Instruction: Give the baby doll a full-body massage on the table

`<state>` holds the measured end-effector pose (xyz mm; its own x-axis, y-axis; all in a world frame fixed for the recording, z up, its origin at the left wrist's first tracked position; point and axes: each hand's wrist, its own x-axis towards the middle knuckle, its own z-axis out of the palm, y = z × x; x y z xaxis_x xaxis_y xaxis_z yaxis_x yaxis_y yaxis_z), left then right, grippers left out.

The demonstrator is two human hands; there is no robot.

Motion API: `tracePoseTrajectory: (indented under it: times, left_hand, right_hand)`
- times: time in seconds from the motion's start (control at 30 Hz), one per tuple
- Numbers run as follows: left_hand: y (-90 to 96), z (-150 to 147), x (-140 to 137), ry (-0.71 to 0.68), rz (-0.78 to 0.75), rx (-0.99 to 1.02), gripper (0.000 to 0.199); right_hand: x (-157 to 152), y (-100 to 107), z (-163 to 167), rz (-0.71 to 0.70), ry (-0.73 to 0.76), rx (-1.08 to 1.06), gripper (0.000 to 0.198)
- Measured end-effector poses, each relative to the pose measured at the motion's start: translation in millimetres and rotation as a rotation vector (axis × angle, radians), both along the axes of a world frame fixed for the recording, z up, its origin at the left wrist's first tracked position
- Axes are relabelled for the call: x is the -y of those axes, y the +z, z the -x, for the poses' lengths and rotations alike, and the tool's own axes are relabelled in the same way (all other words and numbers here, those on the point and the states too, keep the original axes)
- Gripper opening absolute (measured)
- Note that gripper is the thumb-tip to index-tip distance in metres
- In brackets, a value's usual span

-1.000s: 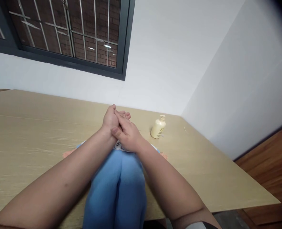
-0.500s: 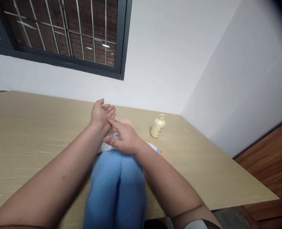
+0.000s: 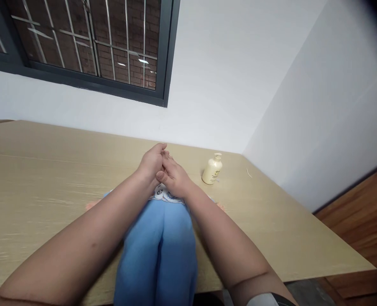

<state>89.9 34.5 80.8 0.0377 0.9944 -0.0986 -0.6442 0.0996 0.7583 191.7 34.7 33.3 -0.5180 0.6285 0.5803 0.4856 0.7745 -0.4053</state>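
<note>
My left hand (image 3: 152, 163) is palm-up, thumb raised and fingers stretched out, partly hidden. My right hand (image 3: 175, 176) lies flat across the left palm, its fingers extended; no object shows between them. Both are above the upper body of a baby doll lying on its back on the table. The doll wears blue trousers (image 3: 158, 250) and a white and blue top (image 3: 164, 195) with a cartoon print. My hands cover its head; small doll hands (image 3: 92, 205) stick out at both sides. A cream pump bottle (image 3: 212, 170) stands upright to the right of my hands.
The wooden table (image 3: 271, 221) meets a white wall (image 3: 227, 76) at the back. A barred window (image 3: 89, 46) is at upper left. A thin pale strip (image 3: 249, 172) lies right of the bottle. Brown wood panelling (image 3: 361, 212) is beyond the table's right edge.
My left hand has moved right and its palm has come against my right hand, which shifted slightly right and up. More of the doll's printed top and its other hand now show.
</note>
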Motion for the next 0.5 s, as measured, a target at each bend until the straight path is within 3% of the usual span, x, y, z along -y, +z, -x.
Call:
tracePoseTrajectory:
  times: [0.1,0.3,0.5]
  left_hand:
    - [8.0,10,-3,-0.002,0.020,0.042,0.026]
    - [8.4,29,-22,0.218,0.001,-0.054,0.009]
    - [5.6,43,-29,0.137,-0.008,0.026,0.034]
  right_hand:
    - [1,-1,1,0.031,-0.017,0.038,0.089]
    - [17,3,12,0.039,0.002,0.038,0.083]
    - [28,9,20,0.054,0.082,-0.038,0.079]
